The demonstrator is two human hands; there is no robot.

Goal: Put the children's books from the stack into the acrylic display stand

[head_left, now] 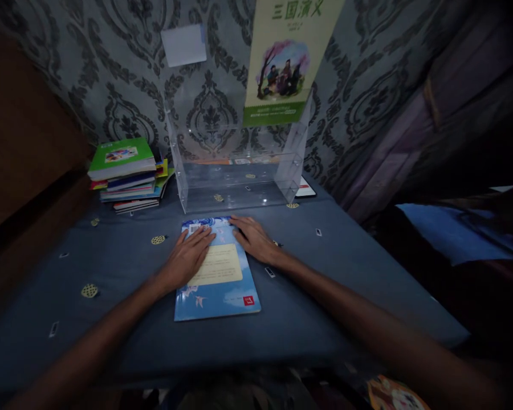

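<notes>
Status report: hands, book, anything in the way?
Left hand and right hand flat on blue book. Book closed on table. Clear stand beyond it.

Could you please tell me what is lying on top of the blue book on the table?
Both hands rest flat on the blue book: left hand on its upper left, right hand at its upper right edge. The cover beneath them is hidden.

blue book (222, 285) | thin paperback, pale yellow panel mid-cover, small red mark at a near corner | lies flat, closed | on blue tablecloth, just before clear acrylic stand
</notes>
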